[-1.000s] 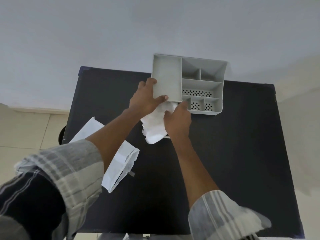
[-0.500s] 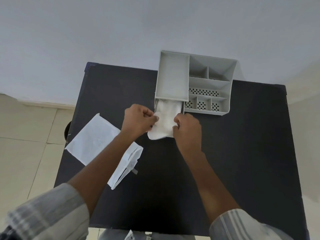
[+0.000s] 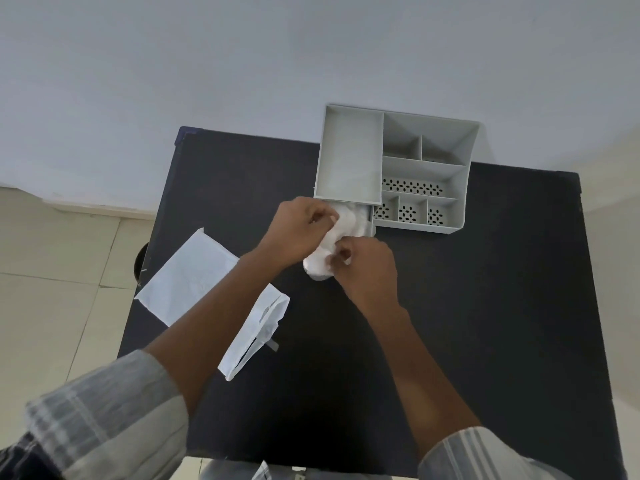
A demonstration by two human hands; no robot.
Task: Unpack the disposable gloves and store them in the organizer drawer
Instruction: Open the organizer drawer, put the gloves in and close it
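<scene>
A grey plastic organizer [image 3: 426, 168] with several compartments stands at the table's far edge. Its drawer [image 3: 372, 220] is pulled out a little under the left compartment. A crumpled bunch of white disposable gloves [image 3: 341, 233] lies half in the drawer and half hanging over its front. My left hand [image 3: 298, 230] pinches the gloves from the left. My right hand [image 3: 367, 271] grips their near end from the right. Most of the drawer is hidden by the gloves and my hands.
The black table [image 3: 485, 306] carries an opened white packet [image 3: 258, 334] and a flat white sheet [image 3: 187, 278] near its left edge. A grey wall rises right behind the organizer. Tiled floor shows to the left.
My left hand left the organizer's top and came down onto the gloves. Both hands have bunched the gloves tighter at the drawer's mouth.
</scene>
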